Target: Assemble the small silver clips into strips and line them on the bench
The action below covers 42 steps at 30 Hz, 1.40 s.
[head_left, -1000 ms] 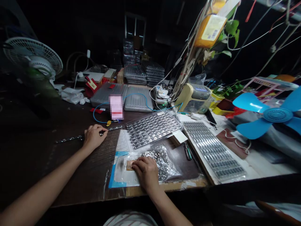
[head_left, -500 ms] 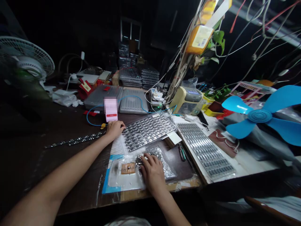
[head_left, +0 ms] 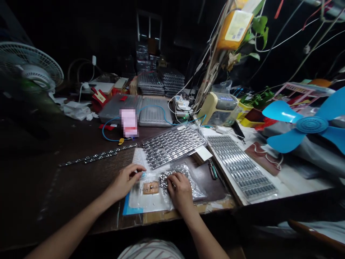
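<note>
A loose heap of small shiny metal parts (head_left: 163,180) lies in the mouth of a clear plastic bag (head_left: 198,190) near the front edge of the dark table (head_left: 81,192). The person's right hand (head_left: 181,187) is on the heap, its fingers bent down among the parts. Just left of the heap sits a small orange-brown block (head_left: 151,187). The left hand (head_left: 128,180) is by the upper left of this block, half curled, thumb and forefinger brought near each other. At this scale I cannot tell whether either hand pinches a part.

Under the block spreads a white sheet (head_left: 137,198) with blue tape (head_left: 132,209) at its near left corner. Beyond the hands, a slanted clear tray (head_left: 172,146) carries rows of shiny metal pieces. To its left, two slender dark strips (head_left: 102,155) set with bright pieces lie close together. Right of the bag is a green-handled tool (head_left: 213,169); farther right, a second filled tray (head_left: 241,167) rests on a white surface.

Toward the back, a blue cable (head_left: 157,105) loops over flat grey trays (head_left: 155,117), with stacked clear trays (head_left: 149,83) behind. A blue-bladed fan (head_left: 312,124) stands at right, a white caged fan (head_left: 37,72) at left.
</note>
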Tool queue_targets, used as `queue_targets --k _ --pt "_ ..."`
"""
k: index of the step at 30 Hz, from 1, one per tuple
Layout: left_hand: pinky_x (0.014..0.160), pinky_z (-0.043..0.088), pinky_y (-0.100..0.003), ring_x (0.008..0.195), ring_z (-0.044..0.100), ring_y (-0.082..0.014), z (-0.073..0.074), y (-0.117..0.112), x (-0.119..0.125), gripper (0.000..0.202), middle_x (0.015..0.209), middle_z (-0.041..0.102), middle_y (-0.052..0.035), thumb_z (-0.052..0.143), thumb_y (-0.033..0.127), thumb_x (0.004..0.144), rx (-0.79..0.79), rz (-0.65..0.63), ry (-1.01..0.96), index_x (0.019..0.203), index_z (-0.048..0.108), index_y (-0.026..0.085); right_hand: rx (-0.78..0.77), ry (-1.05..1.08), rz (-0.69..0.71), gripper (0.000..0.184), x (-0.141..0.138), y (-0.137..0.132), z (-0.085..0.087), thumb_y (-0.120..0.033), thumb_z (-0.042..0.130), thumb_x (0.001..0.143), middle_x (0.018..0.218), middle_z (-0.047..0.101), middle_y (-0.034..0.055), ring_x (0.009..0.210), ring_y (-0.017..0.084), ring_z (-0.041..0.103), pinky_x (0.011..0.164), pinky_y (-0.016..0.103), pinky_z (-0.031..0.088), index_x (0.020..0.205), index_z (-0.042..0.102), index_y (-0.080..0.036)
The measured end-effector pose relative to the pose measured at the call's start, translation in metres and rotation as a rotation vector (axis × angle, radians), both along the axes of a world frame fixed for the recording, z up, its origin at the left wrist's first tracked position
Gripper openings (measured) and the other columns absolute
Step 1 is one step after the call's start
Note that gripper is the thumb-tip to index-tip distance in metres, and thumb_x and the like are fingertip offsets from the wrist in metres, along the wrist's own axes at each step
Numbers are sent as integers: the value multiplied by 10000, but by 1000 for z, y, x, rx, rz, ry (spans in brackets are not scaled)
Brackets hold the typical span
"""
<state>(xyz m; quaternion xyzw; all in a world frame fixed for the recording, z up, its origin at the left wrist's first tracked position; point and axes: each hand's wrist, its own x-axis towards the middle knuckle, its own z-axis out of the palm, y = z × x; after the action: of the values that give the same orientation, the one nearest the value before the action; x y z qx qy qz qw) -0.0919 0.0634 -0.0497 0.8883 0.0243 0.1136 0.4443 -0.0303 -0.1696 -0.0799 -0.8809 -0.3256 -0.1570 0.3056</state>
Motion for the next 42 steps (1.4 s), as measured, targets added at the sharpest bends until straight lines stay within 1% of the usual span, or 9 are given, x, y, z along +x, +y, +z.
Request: queue_targets --k 2,5,10,15,24,29,33,37,42 --pt "702 518 -275 823 656 -186 -7 -14 -12 187 917 708 -43 556 253 812 1 16 7 930 697 220 39 15 8 145 0 -1 -1 -135 524 864 885 633 47 850 196 557 768 325 438 905 638 -213" --pt "647 513 -265 738 654 -174 -16 -29 -20 152 850 715 -35 591 254 801 -11 72 30 900 698 211 95 43 33 197 -1 -4 -1 -109 490 864 885 642 49 860 197 563 779 329 455 948 636 -210" --pt "669 495 -257 773 640 -166 -22 -40 -22 142 855 694 -37 600 291 831 12 32 -34 873 718 224 136 69 46 172 0 -6 -2 -159 486 898 903 658 49 868 189 583 780 322 474 931 642 -224" --pt "744 485 -294 799 628 -179 -22 -44 -23 124 833 678 -33 624 296 826 85 36 -43 862 727 239 117 82 44 151 0 -4 -2 -175 494 908 900 657 49 866 193 581 788 331 470 911 639 -217" --pt "733 472 -310 799 610 -187 -21 -47 -23 128 803 651 -36 598 270 844 177 8 -26 857 721 239 131 49 63 177 1 -7 -2 -187 511 913 903 672 47 860 180 601 764 308 477 952 677 -230" --pt "759 483 -302 839 618 -184 -25 -43 -22 135 855 666 -42 566 261 861 71 72 -124 861 694 218 124 113 85 101 -10 8 6 -240 572 895 823 696 18 784 173 611 728 301 439 876 672 -242" --pt "770 485 -294 836 625 -178 -27 -38 -21 114 849 668 -37 584 254 845 13 154 -184 844 688 206 -8 114 108 89 -22 32 10 -321 684 822 776 687 -6 753 173 571 709 311 370 766 674 -253" --pt "772 485 -291 838 626 -176 -27 -37 -21 100 850 667 -34 598 245 836 6 153 -179 846 690 205 -64 80 108 36 -28 44 9 -311 684 823 835 671 1 779 176 533 698 316 342 842 707 -291" --pt "749 484 -280 821 625 -170 -27 -37 -21 99 831 662 -25 599 238 835 6 142 -171 853 692 210 -97 65 73 207 -19 30 11 -246 624 859 1011 648 42 895 209 534 741 341 388 1057 670 -283"
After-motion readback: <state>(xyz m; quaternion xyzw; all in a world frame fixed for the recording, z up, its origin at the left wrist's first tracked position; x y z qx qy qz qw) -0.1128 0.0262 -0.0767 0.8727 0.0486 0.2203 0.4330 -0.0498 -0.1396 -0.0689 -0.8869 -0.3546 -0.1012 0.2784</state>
